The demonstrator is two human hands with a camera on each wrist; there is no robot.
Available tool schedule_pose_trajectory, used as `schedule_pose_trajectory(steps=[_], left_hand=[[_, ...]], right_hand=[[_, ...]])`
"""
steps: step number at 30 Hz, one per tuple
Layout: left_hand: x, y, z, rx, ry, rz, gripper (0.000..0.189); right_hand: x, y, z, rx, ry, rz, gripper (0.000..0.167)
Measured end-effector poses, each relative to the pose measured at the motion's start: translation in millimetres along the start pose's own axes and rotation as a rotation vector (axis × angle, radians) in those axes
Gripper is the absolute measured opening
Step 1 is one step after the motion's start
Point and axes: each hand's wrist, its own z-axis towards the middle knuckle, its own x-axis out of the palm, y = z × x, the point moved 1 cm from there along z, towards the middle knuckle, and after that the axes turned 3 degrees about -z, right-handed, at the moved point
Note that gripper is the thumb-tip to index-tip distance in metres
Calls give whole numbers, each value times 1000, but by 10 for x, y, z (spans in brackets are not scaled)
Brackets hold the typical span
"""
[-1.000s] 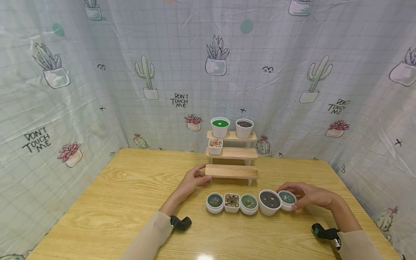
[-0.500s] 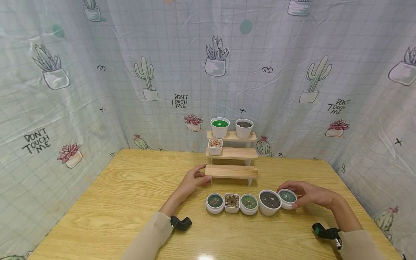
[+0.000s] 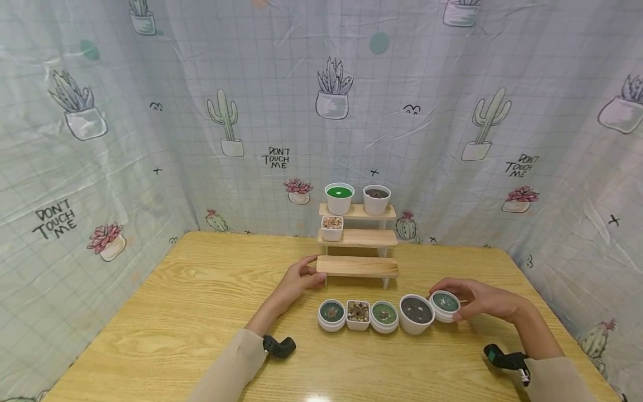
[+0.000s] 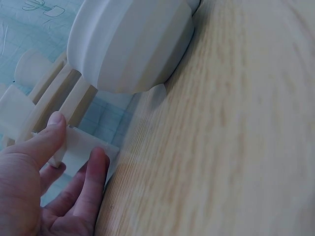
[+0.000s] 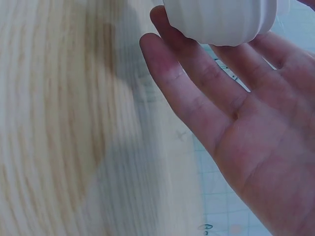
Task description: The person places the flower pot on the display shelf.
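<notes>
My right hand point(image 3: 484, 300) holds a small round white pot point(image 3: 446, 306) with a dark green top between thumb and fingers. In the right wrist view the ribbed pot point(image 5: 221, 19) appears raised off the table. My left hand point(image 3: 297, 281) grips the left end of the three-tier wooden plant stand point(image 3: 359, 266) at its lowest step. In the left wrist view the thumb lies at the step's edge and the fingers are by the stand's white leg point(image 4: 83, 150). A larger white pot with a dark grey top point(image 3: 416, 314) stands just left of the held pot.
In front of the stand are two round pots point(image 3: 332, 315) point(image 3: 384, 317) and a square pebble-topped pot point(image 3: 358, 315). The top step bears a green-topped pot point(image 3: 339, 199) and a grey-topped pot point(image 3: 377, 200). A square pot point(image 3: 332, 228) sits on the middle step. A patterned curtain point(image 3: 251, 111) surrounds the table.
The small round pot in my right hand has shifted slightly up and to the right, beside the larger grey-topped pot. My left hand stays at the stand.
</notes>
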Motion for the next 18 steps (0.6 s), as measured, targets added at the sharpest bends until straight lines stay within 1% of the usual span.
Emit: schedule_pose_trajectory(steps=[6,10,18], left_hand=[[-5,8,-9,-4,7,11,74],[-3,14,-2,-6,6,13,75],[-5,4,-10,1,3,25,75]], right_hand=[[-16,28,-20,-34,5,22,59],[-14,51,-29,-68,2,19,57],[-9,115,-55,-74,-15,31,56]])
